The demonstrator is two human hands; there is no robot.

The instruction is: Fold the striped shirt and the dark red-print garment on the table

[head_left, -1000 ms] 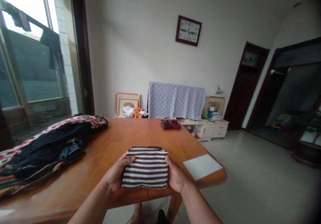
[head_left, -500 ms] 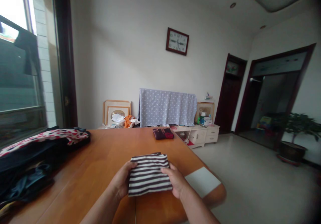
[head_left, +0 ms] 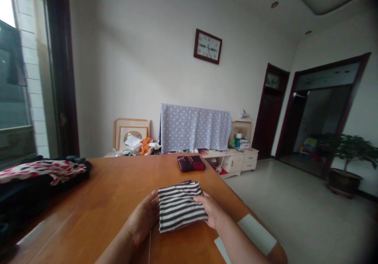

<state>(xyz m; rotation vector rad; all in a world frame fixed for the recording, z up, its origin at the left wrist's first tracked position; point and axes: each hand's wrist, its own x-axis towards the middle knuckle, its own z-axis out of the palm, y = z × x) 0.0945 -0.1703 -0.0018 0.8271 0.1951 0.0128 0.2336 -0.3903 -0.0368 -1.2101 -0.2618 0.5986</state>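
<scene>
Closest in, flanking the folded striped cloth (head_left: 180,209): left hand (head_left: 144,216) curled against its left edge, unclear whether pinching or only pushing; right hand (head_left: 211,212) laid loose over its right edge, fingers flat on top, not clenched.

Changed within the last second: then gripped at both sides right at the near rim of the table (head_left: 112,185), now lying flat farther in on the wood, turned slightly askew, layers still stacked. Judged from that: folding of this piece done, bundle resting rather than carried.

Right of the cloth and nearer, by the right forearm: white sheet (head_left: 256,236). Beyond the cloth, apart: dark red folded item (head_left: 190,163). Well left of the cloth: heap of clothes (head_left: 38,173). Far beyond the cloth: dotted cover (head_left: 195,128), wall clock (head_left: 207,46) above.
</scene>
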